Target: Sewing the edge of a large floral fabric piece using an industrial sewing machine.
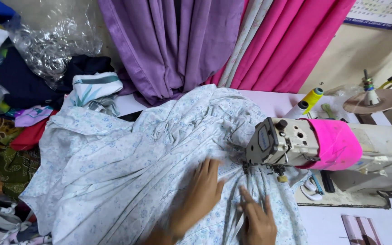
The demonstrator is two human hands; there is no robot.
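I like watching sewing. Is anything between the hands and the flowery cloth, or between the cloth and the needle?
Nothing visible is. The left hand and the right hand both lie flat on the pale blue floral fabric. The fabric runs straight under the sewing machine head; the needle itself is too small to make out.

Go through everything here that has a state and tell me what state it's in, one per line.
Left hand: flat, fingers spread, pressing the cloth.
Right hand: flat on the cloth below the needle.
White blue-flowered cotton fabric: bunched, gathered under the machine head.
Cream sewing machine: arm wrapped in pink cloth.
Purple curtain: hanging, folded.
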